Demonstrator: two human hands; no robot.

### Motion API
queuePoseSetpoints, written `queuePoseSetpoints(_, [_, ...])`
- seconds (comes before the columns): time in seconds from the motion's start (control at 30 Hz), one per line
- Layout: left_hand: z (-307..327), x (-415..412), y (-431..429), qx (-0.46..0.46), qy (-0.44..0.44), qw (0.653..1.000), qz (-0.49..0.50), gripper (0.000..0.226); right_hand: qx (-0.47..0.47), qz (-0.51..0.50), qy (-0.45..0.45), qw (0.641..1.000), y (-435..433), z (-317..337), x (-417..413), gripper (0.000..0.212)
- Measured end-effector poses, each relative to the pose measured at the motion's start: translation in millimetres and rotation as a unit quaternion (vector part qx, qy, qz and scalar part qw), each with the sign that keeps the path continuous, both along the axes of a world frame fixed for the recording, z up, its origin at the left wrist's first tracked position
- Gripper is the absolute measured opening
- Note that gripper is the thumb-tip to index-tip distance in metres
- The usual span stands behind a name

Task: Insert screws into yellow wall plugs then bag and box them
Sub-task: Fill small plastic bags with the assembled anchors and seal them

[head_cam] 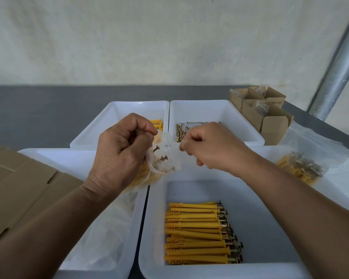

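At frame centre the left hand [119, 156] grips a clear bag [166, 161] of yellow plugs [143, 176], fingers curled round it. The right hand [208, 147] pinches the bag's top edge. Assembled plugs [197, 234] lie in the lower-centre tray [155, 228]. Print on the upper-right cardboard boxes [270, 121] is too small to read.

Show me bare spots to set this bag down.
Grey tabletop left of the far-left bin, behind the flat cardboard: bare. Far half of the near bin, beyond the assembled plugs: bare. Right side crowded: small boxes, filled bag. Centre blocked: left hand and right hand hold the held bag.
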State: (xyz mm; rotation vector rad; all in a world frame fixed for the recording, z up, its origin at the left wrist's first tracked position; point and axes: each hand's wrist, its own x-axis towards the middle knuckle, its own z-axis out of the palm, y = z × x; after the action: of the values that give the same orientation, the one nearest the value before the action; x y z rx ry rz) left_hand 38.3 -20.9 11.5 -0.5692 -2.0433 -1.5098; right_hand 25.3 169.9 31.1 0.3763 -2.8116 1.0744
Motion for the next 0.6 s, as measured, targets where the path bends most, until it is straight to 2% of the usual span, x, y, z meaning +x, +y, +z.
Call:
queuePoseSetpoints(0.13, [-0.3,0.3,0.1,0.000,0.000,1.000,-0.001,0.022,0.104,0.029,-0.142,0.984,8.3,-2.9,-0.7,0.017])
queuePoseSetpoints(0.2, [-0.7,0.2,-0.1,0.003,-0.003,1.000,-0.001,0.022,0.236,0.059,-0.188,0.951,9.3,-6.9,0.4,0.018])
queuePoseSetpoints(0.27, [-0.8,0.0,-0.3,0.007,-0.007,1.000,-0.002,0.020,0.318,0.083,-0.229,0.916,8.6,-14.1,1.3,0.025])
queuePoseSetpoints(0.43, [0.3,1.2,0.5,0.007,-0.004,1.000,-0.004,0.020,0.377,0.104,-0.307,0.868,6.2,-29.1,-2.8,0.038])
queuePoseSetpoints(0.6, [1.2,2.2,1.1,0.006,-0.003,1.000,0.003,0.020,0.391,0.120,-0.334,0.849,3.5,-33.5,-4.1,0.040])
